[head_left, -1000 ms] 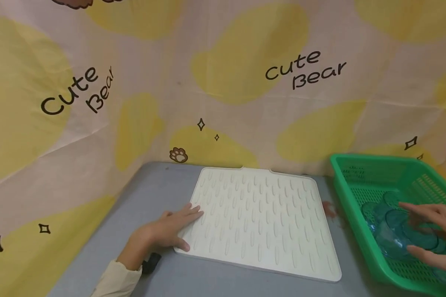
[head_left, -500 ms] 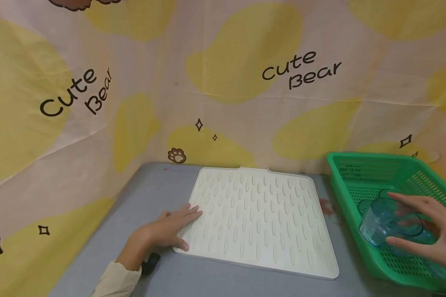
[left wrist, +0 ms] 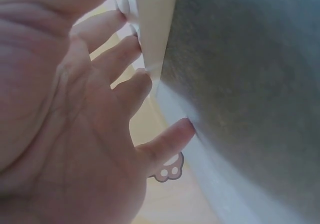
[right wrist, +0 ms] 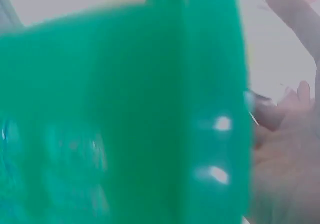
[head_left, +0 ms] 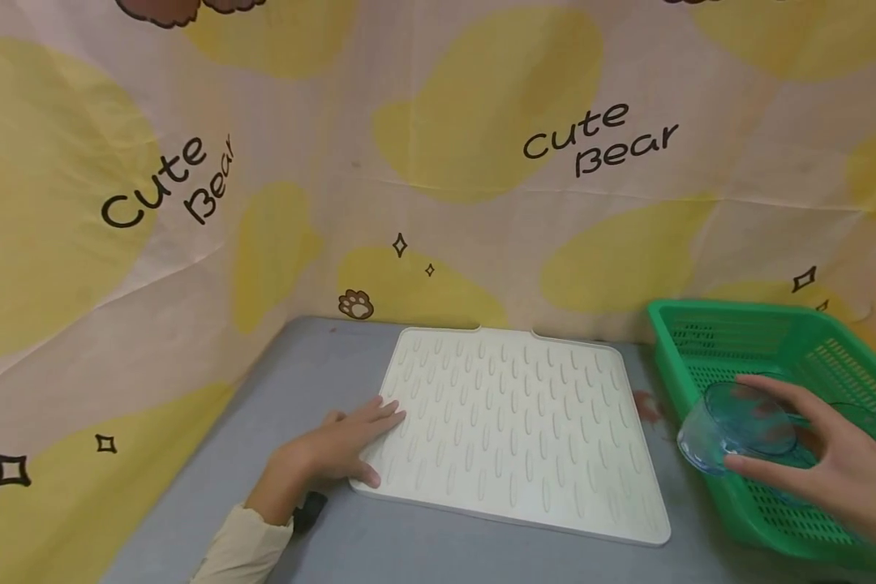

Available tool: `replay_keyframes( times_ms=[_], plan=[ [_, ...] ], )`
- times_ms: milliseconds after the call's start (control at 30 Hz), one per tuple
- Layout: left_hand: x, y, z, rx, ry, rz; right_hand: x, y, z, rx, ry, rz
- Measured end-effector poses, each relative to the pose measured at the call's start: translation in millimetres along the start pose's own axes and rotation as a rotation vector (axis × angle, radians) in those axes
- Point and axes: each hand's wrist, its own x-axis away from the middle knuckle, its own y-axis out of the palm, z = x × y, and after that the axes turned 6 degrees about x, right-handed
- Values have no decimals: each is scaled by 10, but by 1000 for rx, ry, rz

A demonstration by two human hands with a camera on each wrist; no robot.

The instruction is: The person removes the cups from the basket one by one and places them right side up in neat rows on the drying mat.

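My right hand (head_left: 839, 458) grips a clear bluish glass cup (head_left: 711, 442) between thumb and fingers. Tilted, the cup overlaps the left rim of a green plastic basket (head_left: 672, 357) in the head view. More clear glassware (head_left: 857, 418) lies in the basket, partly behind the hand. My left hand (head_left: 336, 446) rests with spread fingers on the left edge of a white ridged mat (head_left: 518, 438). In the left wrist view, its fingertips (left wrist: 132, 47) touch the mat's edge. The right wrist view is mostly blocked by the blurred green basket wall (right wrist: 150, 84), with part of the hand at right.
The mat lies flat on a grey table (head_left: 328, 365). A patterned cloth (head_left: 467, 178) hangs behind and to the left, meeting the table's back edge. The basket stands close to the right of the mat.
The right hand has lifted the glass cup from inside the basket and carried it left, to the basket's left rim. The left hand stays on the mat.
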Motion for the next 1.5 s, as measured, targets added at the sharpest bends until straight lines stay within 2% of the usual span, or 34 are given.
replay_keyframes(
  times_ms=[133, 367, 533, 767, 1000, 1233, 1500],
  plan=[
    [-22, 23, 12, -4, -8, 0, -27, 88, -226, 21, 36, -16],
    [-6, 10, 21, 15, -23, -2, -134, 221, -613, 36, -5, -38],
    [2, 11, 29, 31, -13, 4, -170, 335, -806, 32, 19, -70],
    [-15, 86, 38, 51, -37, 23, -259, 562, -1031, 18, -16, -83],
    [-16, 70, 68, 18, -52, 50, -444, 772, -1179, -16, -66, -67],
    [-8, 62, 93, 15, -44, 52, -596, 1058, -1239, -104, -58, -121],
    [-37, 63, 71, 3, -55, 73, -773, 1370, -1275, -185, -69, -139]
  ],
)
